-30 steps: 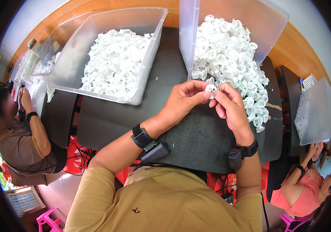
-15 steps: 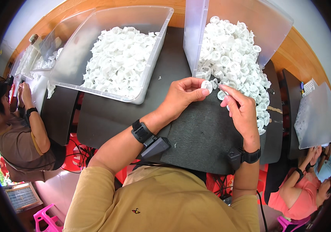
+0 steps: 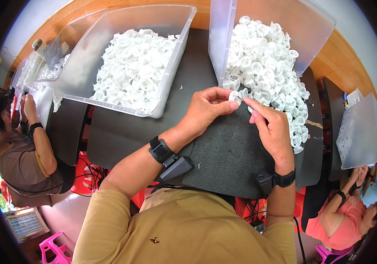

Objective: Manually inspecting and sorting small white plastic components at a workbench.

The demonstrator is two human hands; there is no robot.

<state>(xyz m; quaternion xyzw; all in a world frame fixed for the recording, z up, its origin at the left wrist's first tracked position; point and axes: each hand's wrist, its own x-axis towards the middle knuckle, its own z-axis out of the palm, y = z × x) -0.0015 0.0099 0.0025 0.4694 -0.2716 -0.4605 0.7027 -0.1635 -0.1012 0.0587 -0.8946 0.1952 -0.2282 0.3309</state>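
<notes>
My left hand (image 3: 210, 103) pinches a small white round plastic part (image 3: 235, 96) between thumb and fingertips, above the dark mat. Close on its right, my right hand (image 3: 268, 123) has its index fingertip up against the part's edge. The thumb lies just below that finger and the others are curled in; whatever they hold, if anything, is too small to make out. Right behind both hands, a heap of similar white plastic parts (image 3: 263, 61) spills from a clear tub (image 3: 222, 42) tipped on its side.
Left of my hands stands a clear tub (image 3: 153, 109) filled with white plastic pieces. A dark textured mat (image 3: 223, 163) covers part of the black table (image 3: 122, 136). One person (image 3: 30, 158) sits at the left, another (image 3: 338, 220) at the right, near a translucent bin (image 3: 360, 136).
My right hand has moved slightly left, bringing its index fingertip to the part. In my left fingers the part has turned, from face-on to more edge-on.
</notes>
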